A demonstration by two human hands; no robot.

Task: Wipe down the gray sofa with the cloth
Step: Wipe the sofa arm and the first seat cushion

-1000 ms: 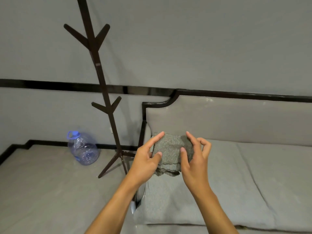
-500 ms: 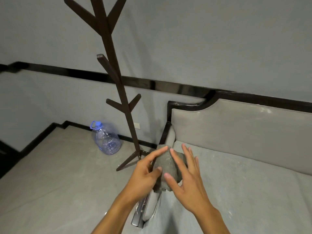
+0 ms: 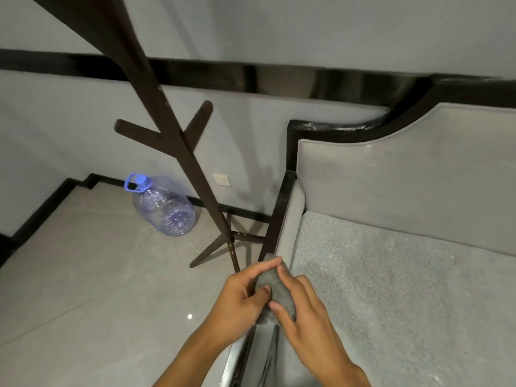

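Note:
A folded grey cloth sits between both hands, just above the left arm of the grey sofa. My left hand grips the cloth from the left, index finger over its top and thumb on its face. My right hand holds it from the right, with fingers laid across its front. The sofa's seat cushion and pale backrest fill the right side. Its dark glossy arm rail runs under my hands.
A dark wooden coat stand rises at the left of the sofa, its legs on the tiled floor. A clear blue water jug stands by the wall. A wall socket sits low behind the stand.
The view has swung closer and further down toward the sofa's left arm. Both hands have bunched the cloth tighter and lowered it onto the arm's end.

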